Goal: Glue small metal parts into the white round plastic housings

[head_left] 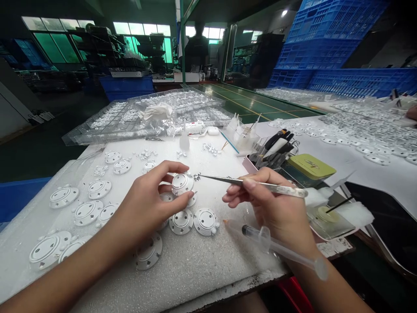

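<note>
Between thumb and fingers, my left hand (pixel 156 187) grips a round white disc (pixel 181 183) with small dark holes, tilted above the foam-covered table. My right hand (pixel 270 195) is closed around metal tweezers (pixel 241 180), their tip pointing left. At that tip a small silvery piece (pixel 197 177) shows close beside the disc's edge; whether it touches the disc I cannot tell. Just below my left hand lie more white discs, one of them (pixel 206 221) with a small knob on its rim. A clear syringe (pixel 283 250) with an orange tip lies under my right wrist.
White discs (pixel 63 196) lie scattered on the left of the foam sheet (pixel 202 269). Behind are clear trays (pixel 127 111) of small white parts and a small bottle (pixel 184 140). To the right stand a tool holder (pixel 273 148), a yellow-lidded tin (pixel 312 165) and blue crates (pixel 319 39).
</note>
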